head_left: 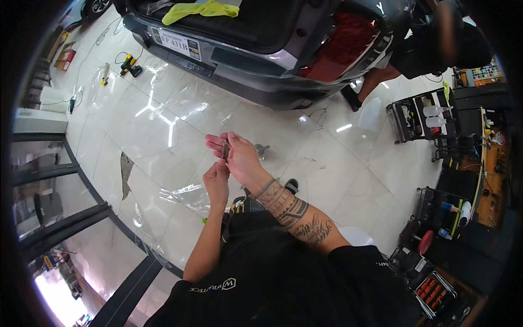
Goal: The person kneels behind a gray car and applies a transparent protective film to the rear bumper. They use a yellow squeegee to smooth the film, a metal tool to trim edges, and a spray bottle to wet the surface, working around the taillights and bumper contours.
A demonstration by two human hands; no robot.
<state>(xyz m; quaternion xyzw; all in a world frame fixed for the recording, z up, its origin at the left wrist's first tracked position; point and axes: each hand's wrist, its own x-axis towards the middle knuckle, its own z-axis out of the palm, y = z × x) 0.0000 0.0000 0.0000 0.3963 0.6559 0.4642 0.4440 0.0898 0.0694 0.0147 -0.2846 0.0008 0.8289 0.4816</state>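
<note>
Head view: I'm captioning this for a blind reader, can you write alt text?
Seen from above, a person's left hand and right hand together hold a small dark object over a glossy tiled floor. Clear film lies below, a grey car with its rear hatch open stands ahead, and tool carts stand at right.

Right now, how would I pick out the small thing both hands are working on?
Start at the grey car's open rear, then drop to the glossy tiled floor before it. Above the floor the right hand and left hand meet on a small dark strip, thin, upright and pinched between fingers, unlike the clear film sheet below.
</note>
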